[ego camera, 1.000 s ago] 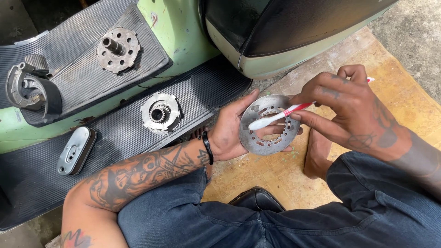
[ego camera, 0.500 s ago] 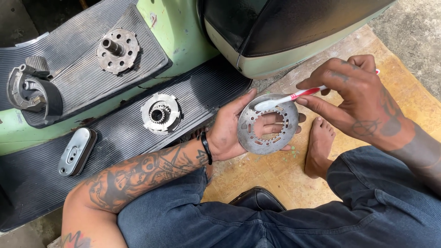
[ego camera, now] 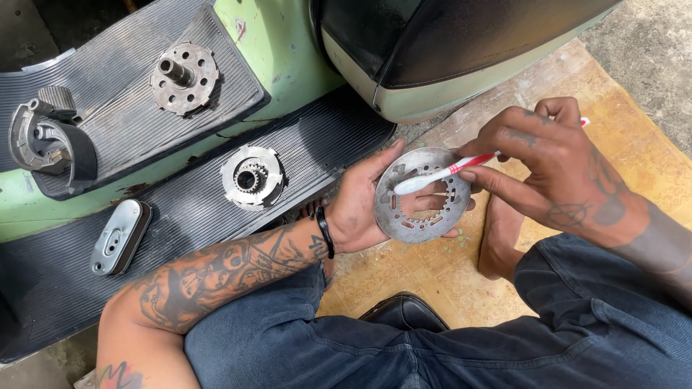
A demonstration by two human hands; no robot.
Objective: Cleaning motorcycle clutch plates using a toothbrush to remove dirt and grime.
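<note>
Since half a second ago our brush has slid down from the disc's top edge to lie across its upper face; a second ago it sat lower and further left. Our left hand (ego camera: 360, 209) lies palm up, fingers spread open beneath the flat metal disc (ego camera: 422, 194), cradling rather than clenching it; the disc sits just above our knees, beside the scooter's ribbed rubber floor mat (ego camera: 180, 216). Our right hand (ego camera: 555, 173) is closed around the red-and-white toothbrush (ego camera: 440, 175), pinching its handle between thumb and fingers; the white head touches the disc's left side. On the mat rest a toothed hub (ego camera: 251, 176) and an oval metal cover (ego camera: 119, 236); higher up lie a round plate with a shaft (ego camera: 184, 78) and a brake shoe (ego camera: 47, 140), well apart from our hands.
</note>
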